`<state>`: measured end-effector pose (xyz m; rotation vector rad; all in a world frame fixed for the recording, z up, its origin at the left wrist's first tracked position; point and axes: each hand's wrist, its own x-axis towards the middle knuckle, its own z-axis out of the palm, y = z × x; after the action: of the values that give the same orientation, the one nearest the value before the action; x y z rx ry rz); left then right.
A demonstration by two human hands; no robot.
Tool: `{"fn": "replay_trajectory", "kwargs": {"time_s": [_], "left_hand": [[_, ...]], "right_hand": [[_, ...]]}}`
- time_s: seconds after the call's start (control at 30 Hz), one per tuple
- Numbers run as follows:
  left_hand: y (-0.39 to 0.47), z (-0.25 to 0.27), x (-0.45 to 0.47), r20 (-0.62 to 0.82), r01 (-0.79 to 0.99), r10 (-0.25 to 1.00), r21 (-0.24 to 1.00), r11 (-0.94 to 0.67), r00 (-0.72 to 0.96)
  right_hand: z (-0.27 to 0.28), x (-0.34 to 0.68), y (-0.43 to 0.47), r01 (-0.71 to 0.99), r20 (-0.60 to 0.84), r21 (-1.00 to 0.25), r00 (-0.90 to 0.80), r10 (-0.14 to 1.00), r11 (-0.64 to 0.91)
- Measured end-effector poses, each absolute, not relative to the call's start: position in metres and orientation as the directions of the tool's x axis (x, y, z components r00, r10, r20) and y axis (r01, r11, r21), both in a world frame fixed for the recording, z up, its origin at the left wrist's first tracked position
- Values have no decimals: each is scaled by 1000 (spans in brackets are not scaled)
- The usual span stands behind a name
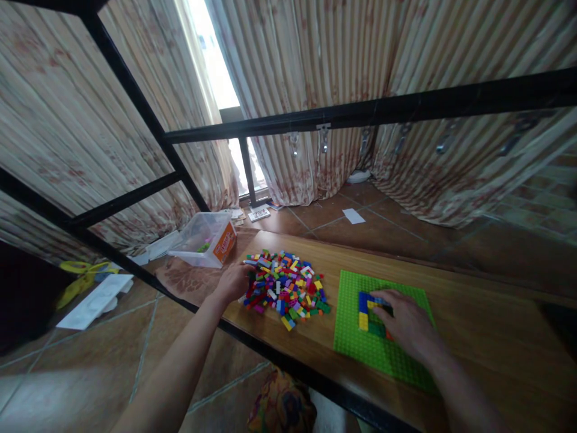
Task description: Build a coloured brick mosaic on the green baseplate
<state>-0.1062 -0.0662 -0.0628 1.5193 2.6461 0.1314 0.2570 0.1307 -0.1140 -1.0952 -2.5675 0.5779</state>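
My left hand [235, 281] reaches to the left edge of a heap of small coloured toy bricks [288, 285]. Its fingers are curled against the bricks; whatever lies in them is hidden. On the right, a green studded baseplate [349, 337] lies on the wooden bench, carrying a low outline of blue bricks [362, 302], yellow bricks [363, 322] and dark green ones [376, 329]. Over the far right part of this outline, my right hand [403, 319] has its thumb and fingers closed on a toy brick at the build. The palm covers part of the outline.
A clear plastic bin [198, 249] with an orange label stands beyond the bench's left end, some pieces inside. A black metal frame [288, 120] crosses in front of the curtains. Papers [354, 216] lie on the tiled floor. The wooden bench top [487, 337] extends right.
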Motion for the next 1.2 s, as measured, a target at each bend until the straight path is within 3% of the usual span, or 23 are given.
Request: {"fn": "replay_trajectory", "kwargs": {"time_s": [0.3, 0.37, 0.43, 0.57, 0.67, 0.8, 0.87, 1.0, 1.2], "left_hand": [[-56, -56, -110, -7, 871, 879, 124, 475, -478], [-59, -47, -108, 23, 856, 867, 174, 486, -497], [-63, -36, -102, 48, 809, 845, 322, 492, -532], [-63, -18, -67, 14, 519, 849, 797, 309, -528], [-49, -17, -21, -21, 219, 830, 961, 171, -558], [-10, -26, 51, -106, -37, 861, 994, 101, -498], [13, -30, 82, -119, -115, 877, 991, 74, -465], [49, -38, 124, -131, -213, 922, 976, 54, -365], [66, -60, 142, -183, -287, 944, 952, 102, -274]], "right_hand": [[-114, 258, 131, 611, 123, -482, -663, 739, 628], [-114, 258, 131, 610, 124, -480, -665, 736, 631], [-114, 257, 130, 611, 130, -482, -660, 740, 629], [-105, 254, 125, 631, 145, -499, -615, 775, 594], [-90, 251, 118, 582, 198, -584, -575, 794, 567], [-68, 251, 107, 321, 227, -834, -542, 809, 449], [-61, 254, 104, 217, 207, -900, -551, 809, 378], [-56, 265, 104, 183, 194, -921, -550, 812, 343], [-62, 278, 112, 291, 230, -866, -489, 842, 406]]}}
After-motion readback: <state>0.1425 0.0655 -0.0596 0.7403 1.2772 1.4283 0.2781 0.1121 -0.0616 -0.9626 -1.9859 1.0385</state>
